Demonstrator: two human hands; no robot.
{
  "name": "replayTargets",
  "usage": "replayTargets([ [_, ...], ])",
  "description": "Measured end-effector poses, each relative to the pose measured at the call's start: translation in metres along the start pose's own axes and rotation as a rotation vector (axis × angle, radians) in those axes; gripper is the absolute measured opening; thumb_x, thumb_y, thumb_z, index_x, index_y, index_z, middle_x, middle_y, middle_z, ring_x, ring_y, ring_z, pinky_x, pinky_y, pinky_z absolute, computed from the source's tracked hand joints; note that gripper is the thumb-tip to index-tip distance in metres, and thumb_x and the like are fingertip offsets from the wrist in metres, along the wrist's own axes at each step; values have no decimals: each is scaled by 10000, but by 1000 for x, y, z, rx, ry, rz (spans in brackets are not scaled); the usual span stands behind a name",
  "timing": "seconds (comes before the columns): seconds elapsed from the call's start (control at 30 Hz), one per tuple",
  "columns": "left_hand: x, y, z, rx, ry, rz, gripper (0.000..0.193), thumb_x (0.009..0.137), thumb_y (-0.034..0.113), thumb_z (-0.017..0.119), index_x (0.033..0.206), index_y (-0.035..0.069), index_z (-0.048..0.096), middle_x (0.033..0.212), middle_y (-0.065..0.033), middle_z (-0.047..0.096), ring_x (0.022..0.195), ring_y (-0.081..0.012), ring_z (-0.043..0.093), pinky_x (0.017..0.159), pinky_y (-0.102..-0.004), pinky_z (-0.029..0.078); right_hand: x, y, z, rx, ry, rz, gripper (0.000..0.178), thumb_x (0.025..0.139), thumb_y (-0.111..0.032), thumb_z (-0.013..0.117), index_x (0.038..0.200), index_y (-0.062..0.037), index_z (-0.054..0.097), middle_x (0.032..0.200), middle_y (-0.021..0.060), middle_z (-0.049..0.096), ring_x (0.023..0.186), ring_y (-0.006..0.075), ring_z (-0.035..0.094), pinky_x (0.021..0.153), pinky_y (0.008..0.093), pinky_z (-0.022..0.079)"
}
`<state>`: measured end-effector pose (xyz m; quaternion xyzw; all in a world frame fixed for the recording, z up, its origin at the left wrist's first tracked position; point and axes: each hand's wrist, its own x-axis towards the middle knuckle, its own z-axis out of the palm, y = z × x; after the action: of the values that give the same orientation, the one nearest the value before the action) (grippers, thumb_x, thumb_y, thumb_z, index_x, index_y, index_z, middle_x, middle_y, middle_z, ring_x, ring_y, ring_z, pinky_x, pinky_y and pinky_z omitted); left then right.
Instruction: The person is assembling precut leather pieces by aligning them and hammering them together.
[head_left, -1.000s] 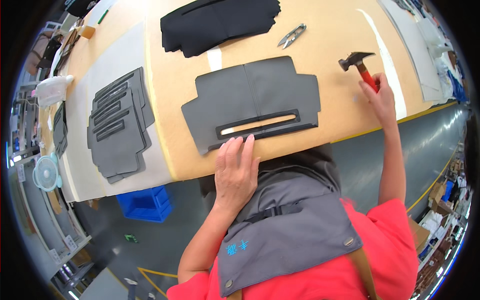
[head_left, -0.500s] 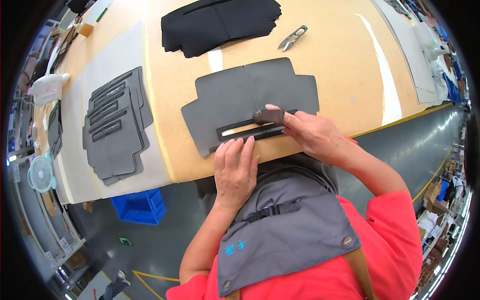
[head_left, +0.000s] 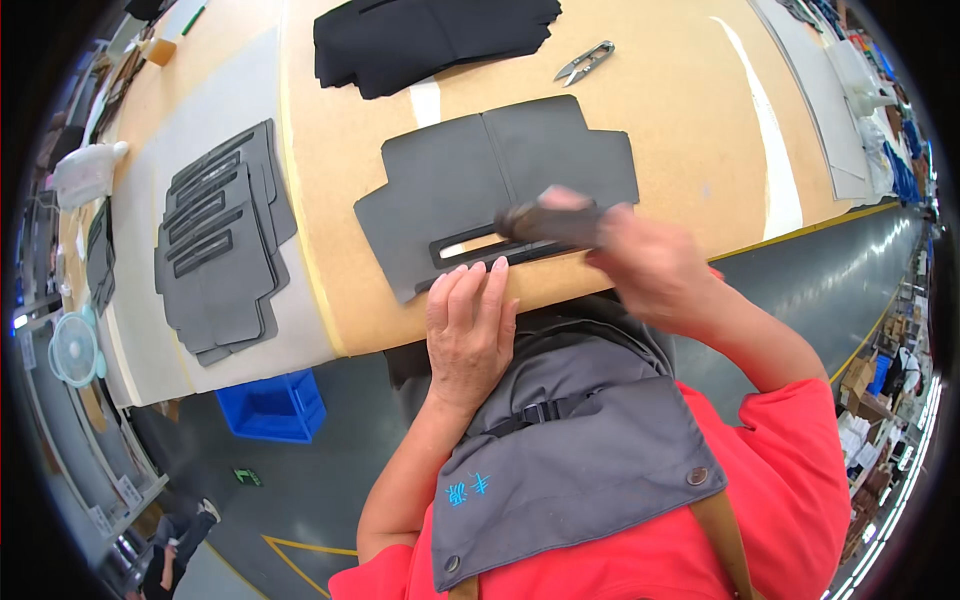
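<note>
A grey cut panel (head_left: 450,165) with stepped corners and a centre crease lies flat on the table before me. Along its near edge runs a black strip framing a long slot (head_left: 470,247). My left hand (head_left: 468,310) rests with fingers outstretched on the near edge of that strip. My right hand (head_left: 655,260), smeared by motion, grips a dark brown, blunt hand tool (head_left: 550,224) over the strip's right part. Its exact kind cannot be made out. Whether the tool touches the strip is unclear.
Slotted grey panels (head_left: 215,270) are stacked on the left. Black pieces (head_left: 430,45) lie at the far side, with thread snips (head_left: 585,63) to their right. A blue crate (head_left: 272,408) stands below the table edge. Another person (head_left: 170,555) is at the lower left.
My right hand has shifted slightly right, and the tool it holds now looks blurred and tilted differently. My left hand stays on the strip. The view has shifted a little.
</note>
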<state>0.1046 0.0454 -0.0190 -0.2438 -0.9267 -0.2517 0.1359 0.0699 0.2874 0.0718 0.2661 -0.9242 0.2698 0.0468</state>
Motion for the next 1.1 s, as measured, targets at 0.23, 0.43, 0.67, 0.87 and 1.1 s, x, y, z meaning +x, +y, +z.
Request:
replayTargets([
  [0.23, -6, 0, -1, 2, -10, 2, 455, 897, 127, 731, 1344, 73, 661, 1288, -125, 559, 1216, -334, 533, 1048, -443, 466, 8, -12, -16, 119, -66, 80, 595, 942, -36, 654, 1504, -156, 500, 873, 100, 587, 726, 310, 610, 630, 401, 497],
  [0.43, -6, -4, 7, -25, 10, 13, 461, 899, 124, 726, 1352, 72, 653, 1297, -129, 554, 1214, -339, 534, 1048, -444, 469, 5, 4, 6, -33, -246, 54, 639, 982, -119, 627, 1577, -255, 437, 869, 47, 621, 687, 248, 620, 564, 360, 509],
  [0.67, -4, -3, 5, 1, 4, 22, 441, 923, 146, 707, 1353, 68, 649, 1288, -124, 553, 1218, -335, 533, 1050, -442, 471, 1, 7, 11, -33, -266, 116, 552, 922, -25, 673, 1450, -146, 565, 874, 87, 631, 672, 290, 602, 601, 394, 496],
  [0.87, -2, -1, -1, 21, -8, 32, 460, 918, 139, 705, 1366, 60, 640, 1290, -131, 551, 1222, -340, 523, 1060, -441, 453, -3, 3, 5, 16, -81, 57, 577, 995, -175, 626, 1546, -253, 475, 798, 73, 630, 661, 258, 651, 533, 375, 501],
  [1.1, -2, -2, 1, 15, -8, 26, 461, 912, 126, 705, 1363, 59, 643, 1273, -134, 563, 1217, -339, 530, 1053, -438, 456, -5, 2, -1, 49, -16, 49, 597, 971, -152, 663, 1533, -257, 494, 755, 73, 553, 631, 272, 599, 554, 390, 479],
])
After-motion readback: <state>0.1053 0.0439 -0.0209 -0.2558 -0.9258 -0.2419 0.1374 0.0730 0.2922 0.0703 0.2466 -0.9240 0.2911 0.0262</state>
